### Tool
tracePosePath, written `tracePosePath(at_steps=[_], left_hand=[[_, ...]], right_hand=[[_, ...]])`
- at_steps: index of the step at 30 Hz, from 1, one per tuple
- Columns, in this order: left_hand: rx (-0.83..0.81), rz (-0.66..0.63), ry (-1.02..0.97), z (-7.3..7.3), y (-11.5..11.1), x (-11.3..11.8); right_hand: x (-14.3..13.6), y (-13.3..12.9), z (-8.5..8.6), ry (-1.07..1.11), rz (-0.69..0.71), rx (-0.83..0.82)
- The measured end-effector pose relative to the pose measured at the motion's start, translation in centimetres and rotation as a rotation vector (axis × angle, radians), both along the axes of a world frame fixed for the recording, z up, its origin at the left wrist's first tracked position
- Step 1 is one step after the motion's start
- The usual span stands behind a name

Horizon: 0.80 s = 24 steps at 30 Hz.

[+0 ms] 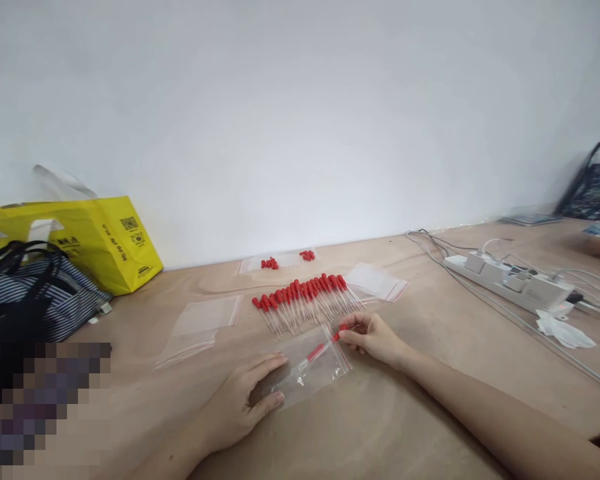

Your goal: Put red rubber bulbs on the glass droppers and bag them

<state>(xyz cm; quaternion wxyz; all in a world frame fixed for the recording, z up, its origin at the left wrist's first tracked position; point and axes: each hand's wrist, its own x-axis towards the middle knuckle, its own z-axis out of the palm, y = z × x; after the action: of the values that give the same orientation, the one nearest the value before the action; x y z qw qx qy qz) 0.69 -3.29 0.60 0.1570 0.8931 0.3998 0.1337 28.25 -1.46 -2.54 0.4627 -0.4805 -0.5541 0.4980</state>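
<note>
A clear zip-lock bag [300,381] lies flat between my hands, its red-striped mouth to the right. Inside it rests a dropper with a red bulb [316,352] and a clear tube. My left hand [245,397] is at the bag's closed end, thumb and fingers apart, fingertips on or beside the plastic. At the mouth, my right hand [373,339] pinches a small red piece [343,327]; its full shape is hidden by the fingers. Just beyond the bag, several droppers with red bulbs [305,290] lie side by side in a row.
Flat zip-lock bags lie at left [207,315] and right [375,280] of the row. Behind it, small red pieces [270,264] sit on another bag. A yellow bag [115,247] and striped bag [70,300] stand left. Right are a power strip [510,283], cables and crumpled tissue [565,330].
</note>
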Motion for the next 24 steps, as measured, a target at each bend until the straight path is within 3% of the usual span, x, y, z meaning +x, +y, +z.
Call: tracePosePath(at_steps=[5,7,9,15,17,20,24], left_hand=[[-0.016,0.004,-0.005,0.1,-0.1,0.1],[-0.016,0.002,-0.011,-0.1,-0.1,0.1],[-0.021,0.010,-0.016,-0.2,0.0,0.1],[-0.047,0.014,-0.016,0.0,0.0,0.1],[-0.055,0.010,-0.012,0.1,0.0,0.0],[-0.069,0.003,0.011,0.3,0.0,-0.2],[-0.083,-0.005,0.035,0.4,0.1,-0.5]], right_hand=[[-0.1,-0.3,0.9,-0.181,0.307,0.208],[-0.7,-0.5,1.2,-0.182,0.413,0.225],[-1.2,-0.5,1.0,-0.190,0.426,0.202],[-1.1,1.0,-0.1,-0.336,0.209,0.159],[-0.3,2.3,0.5,-0.468,0.091,0.195],[0.6,4.9,2.1,-0.824,-0.256,0.246],[0.5,9.1,3.3,-0.933,-0.418,0.237]])
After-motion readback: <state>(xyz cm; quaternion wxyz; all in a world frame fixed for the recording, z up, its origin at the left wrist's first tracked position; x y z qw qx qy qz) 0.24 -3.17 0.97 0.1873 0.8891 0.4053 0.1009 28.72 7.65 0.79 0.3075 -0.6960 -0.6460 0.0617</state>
